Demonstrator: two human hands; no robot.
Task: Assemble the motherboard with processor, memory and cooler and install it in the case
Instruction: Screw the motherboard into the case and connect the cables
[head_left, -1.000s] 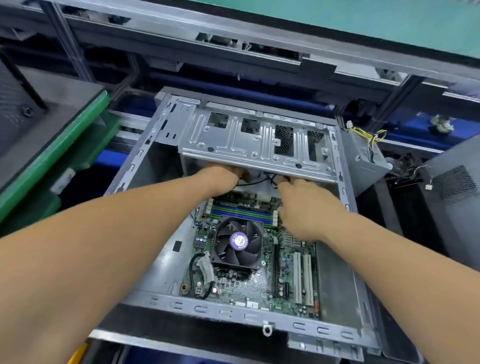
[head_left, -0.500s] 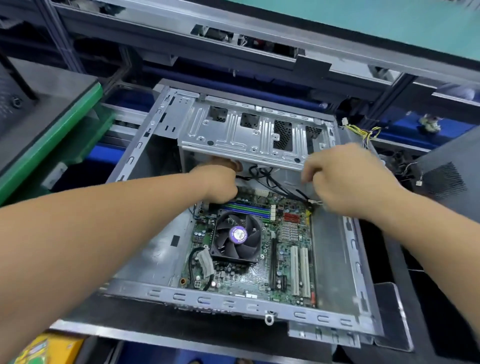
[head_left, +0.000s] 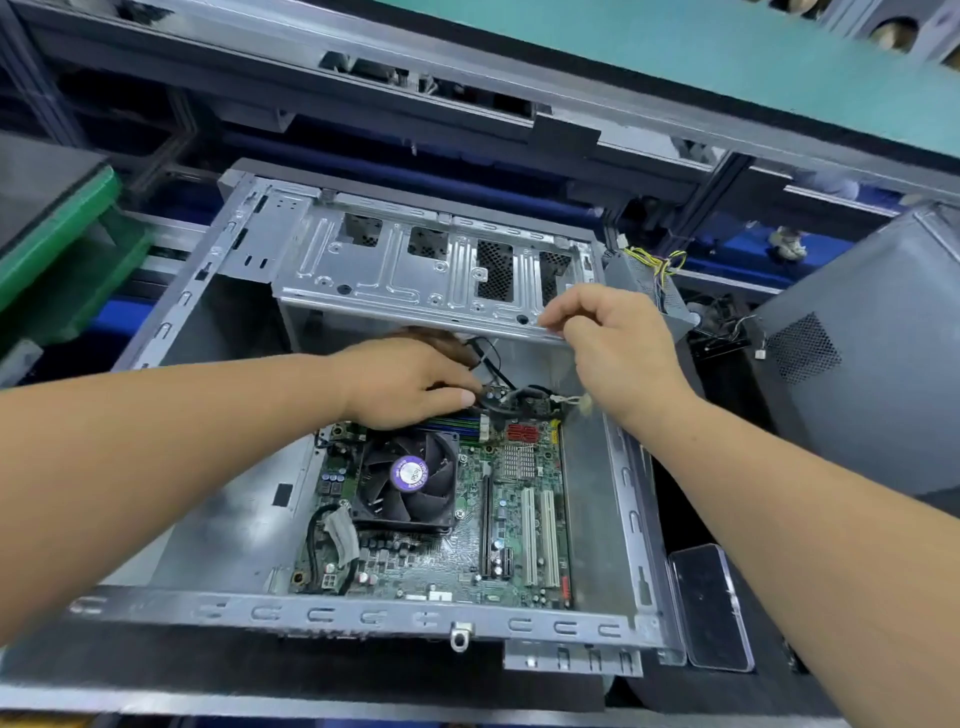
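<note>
A bare metal case (head_left: 358, 613) lies open in front of me. Inside it sits the green motherboard (head_left: 457, 551), with a black cooler fan (head_left: 410, 480) and memory sticks (head_left: 462, 423) at its far edge. My left hand (head_left: 400, 384) reaches over the memory and pinches a black cable connector (head_left: 493, 397) at the board's far edge. My right hand (head_left: 618, 343) hovers above the board's far right corner, thumb and forefinger pinched at the front edge of the drive cage (head_left: 431, 275). Whether it holds a thin wire there I cannot tell.
A power supply with yellow and black wires (head_left: 660, 270) sits past the case's right wall. A grey side panel (head_left: 862, 364) leans at the right. A phone-like slab (head_left: 709, 608) lies by the near right corner. Green bins (head_left: 62, 249) stand at the left.
My right hand rose from the board to the drive cage's front edge. My left hand came out from under the cage and now pinches a cable connector above the memory.
</note>
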